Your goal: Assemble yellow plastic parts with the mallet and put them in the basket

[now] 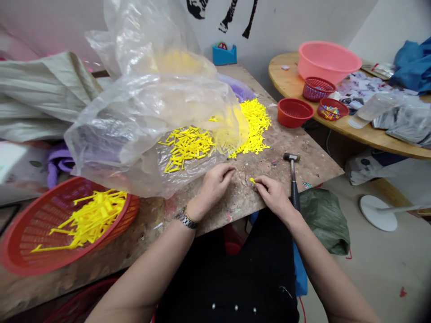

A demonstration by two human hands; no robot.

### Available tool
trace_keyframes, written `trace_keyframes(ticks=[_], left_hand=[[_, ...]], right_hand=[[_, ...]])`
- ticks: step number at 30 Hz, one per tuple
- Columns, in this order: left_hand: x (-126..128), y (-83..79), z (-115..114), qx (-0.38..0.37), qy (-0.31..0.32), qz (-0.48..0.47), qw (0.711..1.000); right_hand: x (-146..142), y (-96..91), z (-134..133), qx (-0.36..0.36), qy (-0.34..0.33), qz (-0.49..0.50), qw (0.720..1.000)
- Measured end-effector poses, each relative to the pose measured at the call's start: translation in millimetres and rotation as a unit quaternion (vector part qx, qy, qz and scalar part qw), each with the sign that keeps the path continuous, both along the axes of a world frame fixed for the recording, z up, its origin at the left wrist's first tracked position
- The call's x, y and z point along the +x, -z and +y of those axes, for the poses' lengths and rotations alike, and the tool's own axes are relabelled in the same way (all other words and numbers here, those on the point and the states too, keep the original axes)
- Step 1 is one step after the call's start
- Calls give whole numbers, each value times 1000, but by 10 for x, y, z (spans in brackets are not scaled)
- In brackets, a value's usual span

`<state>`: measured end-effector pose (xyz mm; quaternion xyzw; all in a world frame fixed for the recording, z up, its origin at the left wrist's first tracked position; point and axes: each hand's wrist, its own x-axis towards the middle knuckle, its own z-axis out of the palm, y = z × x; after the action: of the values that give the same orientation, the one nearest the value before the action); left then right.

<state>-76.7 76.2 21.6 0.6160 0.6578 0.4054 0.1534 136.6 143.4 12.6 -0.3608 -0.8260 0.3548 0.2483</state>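
Black clothes [232, 278] are nearest; one small yellow piece [252, 180] is past them.
The grip of the right hand [274, 196] pinches it by the near surface [240, 199]; I cannot tell if the left hand [215, 183] holds anything. It should be light, stiff and slippery: hold its middle.

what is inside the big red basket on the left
The red basket holds a heap of long yellow pieces. Whatever lies beneath the heap is covered and cannot be seen.
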Motion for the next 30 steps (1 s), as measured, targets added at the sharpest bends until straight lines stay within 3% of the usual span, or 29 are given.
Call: trace_keyframes(ticks=[3, 6, 10, 13, 22, 26, 30], left_hand=[[-200, -111, 67, -26, -67, 144, 987], [-382, -239, 159, -108, -137, 259, 950], [-566, -304, 276, -202, -192, 328, 903], [-661, -238, 331, -220, -194, 348, 890], [-838, 51, 465, -192, -188, 374, 887], [-844, 62, 455, -173, -193, 356, 898], [-825, -7, 418, -122, -188, 284, 932]], right_hand=[[5, 32, 30, -5, 6, -15, 1000], [-8, 50, 37, 6, 0, -31, 1000], [-22, 64, 24, 15, 5, -29, 999], [-22, 72, 2, 14, 13, -23, 1000], [-33, 96, -72, 35, 31, -12, 999], [-42, 104, -95, 39, 36, -2, 999], [-41, 117, -109, 34, 45, 8, 998]])
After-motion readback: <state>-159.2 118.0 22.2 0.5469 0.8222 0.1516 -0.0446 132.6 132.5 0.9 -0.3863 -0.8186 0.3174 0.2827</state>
